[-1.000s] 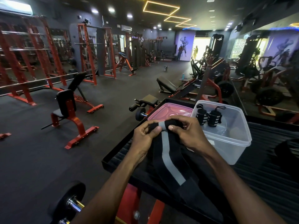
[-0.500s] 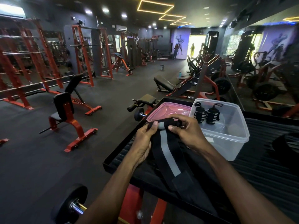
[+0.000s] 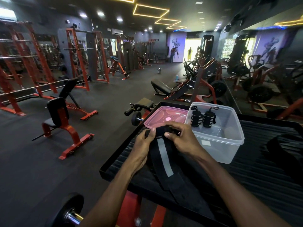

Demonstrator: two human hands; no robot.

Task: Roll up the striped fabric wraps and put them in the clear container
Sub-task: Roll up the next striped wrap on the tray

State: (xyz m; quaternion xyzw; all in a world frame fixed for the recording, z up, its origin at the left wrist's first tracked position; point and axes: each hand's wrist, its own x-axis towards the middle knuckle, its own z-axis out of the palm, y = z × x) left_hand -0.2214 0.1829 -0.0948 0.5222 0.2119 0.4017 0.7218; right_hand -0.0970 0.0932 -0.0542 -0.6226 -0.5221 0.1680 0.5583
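Note:
A black fabric wrap with a grey stripe trails toward me over the black ribbed platform. Its far end is curled into a small roll, pinched on the left side by my left hand and on the right by my right hand. The clear container stands just right of my right hand. Two rolled striped wraps stand upright in its far left corner.
A pink lid lies flat left of the container, just beyond my hands. Another dark wrap or strap lies on the platform at the right. A barbell plate sits low at left. Gym benches and racks fill the floor beyond.
The roll at the wrap's far end has grown thicker, and the loose striped tail on the platform has shortened. Both hands stay in place, fingers working the roll.

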